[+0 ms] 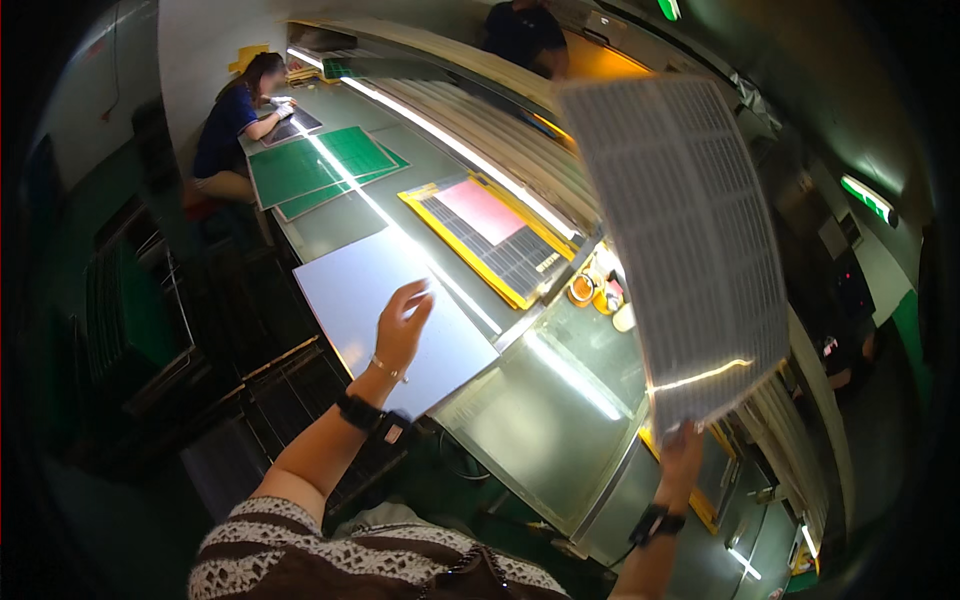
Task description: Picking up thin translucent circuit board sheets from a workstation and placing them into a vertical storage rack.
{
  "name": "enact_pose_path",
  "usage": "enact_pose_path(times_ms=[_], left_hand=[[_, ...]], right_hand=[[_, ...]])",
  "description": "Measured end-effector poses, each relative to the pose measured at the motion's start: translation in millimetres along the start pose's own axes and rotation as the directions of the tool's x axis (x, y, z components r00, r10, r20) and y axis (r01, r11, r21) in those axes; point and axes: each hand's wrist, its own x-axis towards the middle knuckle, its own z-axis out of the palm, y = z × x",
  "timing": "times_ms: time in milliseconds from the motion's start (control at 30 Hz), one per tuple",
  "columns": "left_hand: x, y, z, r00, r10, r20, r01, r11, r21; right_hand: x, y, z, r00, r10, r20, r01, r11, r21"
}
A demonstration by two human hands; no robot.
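Note:
My right hand (682,462) is closed on the bottom edge of a large dark printed panel (685,230), covered with a grid of fine lines. It holds the panel up and tilted at the right, off the bench. My left hand (402,325) is raised over a pale bluish-white sheet (385,290) on the bench. Its fingers are loosely curved, with a gap to the thumb, and nothing plain shows in them; the fingertips are slightly blurred.
A yellow-framed screen (490,230) with a pink patch lies beyond the sheet. Green panels (325,165) overlap farther left, near a seated co-worker (235,120) in dark blue. Small jars (582,290) stand beside the raised panel. Dark racks (130,320) stand left of the bench (520,420).

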Motion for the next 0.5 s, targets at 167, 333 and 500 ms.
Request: enact_pose_path(times_ms=[167, 333, 500], left_hand=[[-56, -144, -118, 0.818, -0.045, -0.573, 0.393, 0.772, 0.500], [-108, -171, -165, 0.502, -0.740, -0.448, 0.852, 0.513, 0.106], [-112, -143, -136, 0.554, -0.801, -0.225, 0.751, 0.598, -0.281]], right_hand=[[197, 26, 161, 0.967, -0.032, 0.252, -0.031, 0.970, 0.239], [317, 77, 288, 0.664, -0.315, 0.678, 0.747, 0.297, -0.594], [303, 128, 383, 0.785, 0.218, 0.580, -0.165, 0.976, -0.143]])
